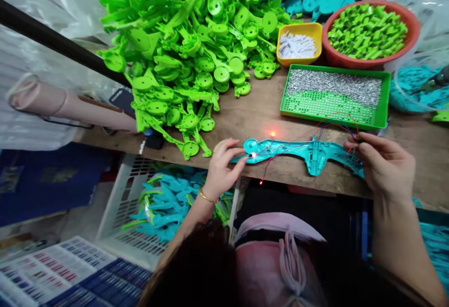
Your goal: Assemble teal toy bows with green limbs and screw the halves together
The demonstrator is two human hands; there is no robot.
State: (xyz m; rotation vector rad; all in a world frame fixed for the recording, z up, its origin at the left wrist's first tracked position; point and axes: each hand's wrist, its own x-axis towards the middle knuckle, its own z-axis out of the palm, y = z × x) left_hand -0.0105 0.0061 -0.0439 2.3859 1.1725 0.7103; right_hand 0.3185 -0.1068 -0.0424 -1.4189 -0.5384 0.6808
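Observation:
A long turquoise plastic shell half (317,164) lies with its hollow side up along the table's front edge. My left hand (224,164) has its thumb and fingers around the shell's left end, beside a small round turquoise disc (250,146). Thin red and blue wires (268,164) run over the shell, and three small red lights glow at its left part, one hanging past the front edge. My right hand (389,164) is closed at the shell's right end, pinching the wires near its fingertips; what else it holds is hidden.
Bright green plastic shells (196,54) are heaped at the back left. A green tray (335,120) of small metal screws or pins, a yellow box (317,45) of white pieces and a red bowl (416,28) of green parts stand behind. A white crate (119,199) sits below left.

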